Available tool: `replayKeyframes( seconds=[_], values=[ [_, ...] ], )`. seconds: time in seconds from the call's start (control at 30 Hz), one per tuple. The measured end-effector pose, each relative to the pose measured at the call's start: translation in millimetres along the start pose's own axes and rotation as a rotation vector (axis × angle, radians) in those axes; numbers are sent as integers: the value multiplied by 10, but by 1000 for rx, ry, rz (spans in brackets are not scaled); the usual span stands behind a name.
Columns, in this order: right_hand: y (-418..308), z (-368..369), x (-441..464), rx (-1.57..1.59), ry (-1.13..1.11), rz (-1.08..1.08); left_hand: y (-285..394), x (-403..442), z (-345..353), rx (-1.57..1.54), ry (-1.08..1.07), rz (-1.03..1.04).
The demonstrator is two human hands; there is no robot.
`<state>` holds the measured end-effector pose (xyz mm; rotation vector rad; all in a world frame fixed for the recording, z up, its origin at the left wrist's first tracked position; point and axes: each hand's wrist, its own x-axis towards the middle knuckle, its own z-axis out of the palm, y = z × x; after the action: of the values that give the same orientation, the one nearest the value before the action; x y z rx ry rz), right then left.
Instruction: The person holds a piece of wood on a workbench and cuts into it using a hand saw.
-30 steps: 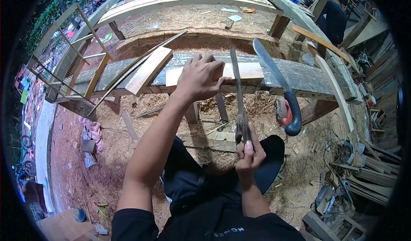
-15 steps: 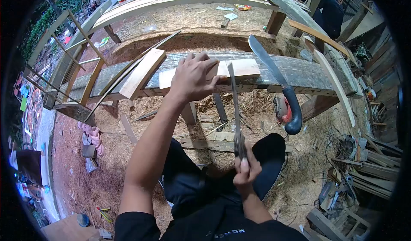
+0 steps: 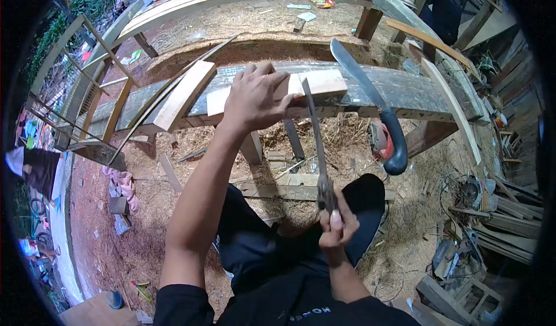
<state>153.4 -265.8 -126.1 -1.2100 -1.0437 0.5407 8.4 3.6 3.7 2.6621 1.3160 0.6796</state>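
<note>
A pale block of wood lies across the weathered bench beam. My left hand presses down on it, fingers wrapped over its top and thumb along the near edge. In my right hand is the handle of a handsaw, its blade seen almost edge-on. The blade points away from me, its far end at the block just right of my left thumb; how deep it sits in the wood I cannot tell. A machete with a black handle rests on the beam to the right, its handle overhanging the near edge.
Another cut board lies on the beam at left, beside thin strips and a wooden frame. A red power tool sits below the machete. Shavings cover the ground. Scrap wood is piled right. Other people are at the edges.
The view has shifted slightly, so the bench sits a little higher and further left. My right hand has moved slightly right with the saw. At the left edge a person shows more clearly.
</note>
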Motion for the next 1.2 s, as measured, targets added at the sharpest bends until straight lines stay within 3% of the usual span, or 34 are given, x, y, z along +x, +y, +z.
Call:
replayKeyframes(
  seconds=[0.17,0.27,0.37,0.57,0.6,0.73,0.77,0.97,1.2],
  values=[
    [-83,277,509,39,-53,48,-50,33,37,-11,21,26],
    [-231,282,287,199,55,203,-101,21,79,-6,75,68],
    [-12,70,-100,240,118,200,-24,10,16,23,10,20],
    [162,304,175,49,13,193,5,46,-14,66,-10,27],
    [16,365,214,139,37,265,-9,51,-5,84,5,33],
    [-22,-56,-30,11,14,124,-33,53,49,67,76,67],
    [27,-143,-173,70,44,185,-16,67,28,57,53,47],
    [-20,158,475,-28,-66,124,-9,-37,12,54,33,90],
    [-74,-7,-10,31,-1,125,-17,-24,50,48,63,67]
  ],
)
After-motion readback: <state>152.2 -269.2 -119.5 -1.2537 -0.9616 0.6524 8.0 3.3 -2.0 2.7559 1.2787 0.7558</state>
